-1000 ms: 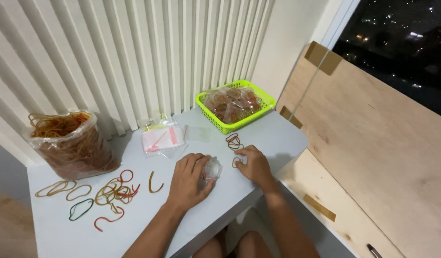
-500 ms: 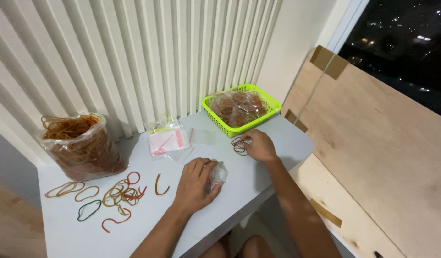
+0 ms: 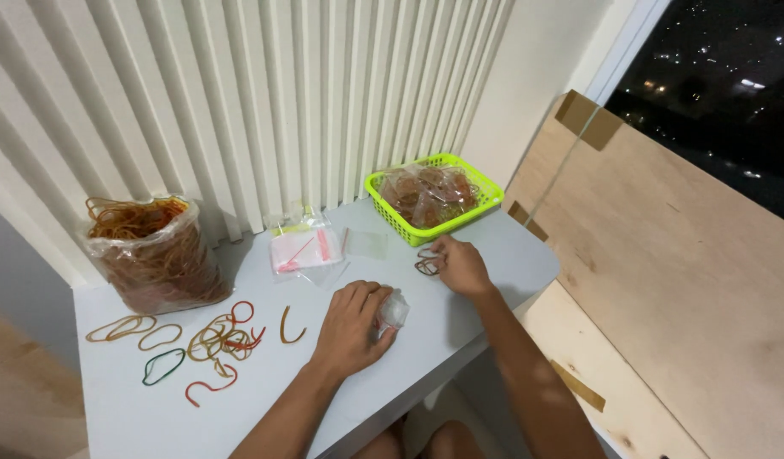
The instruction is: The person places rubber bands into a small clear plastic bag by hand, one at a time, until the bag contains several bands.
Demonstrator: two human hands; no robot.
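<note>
Bands (image 3: 426, 265) lie on the counter (image 3: 494, 255) just in front of the green basket (image 3: 485, 200), my right hand (image 3: 462, 265) pinching them with fingers together. My left hand (image 3: 351, 327) has fingers clamped on a small clear bag (image 3: 394, 311) mid-counter. Loose bands (image 3: 213, 340) lie further left.

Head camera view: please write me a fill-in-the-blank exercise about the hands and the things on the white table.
1. The green plastic basket stands at the table's ____ corner, holding filled clear bags.
2. The left hand grips a small clear ____.
3. The right hand touches a few rubber ____ on the white table.

Missing words: far right; bag; bands
</note>
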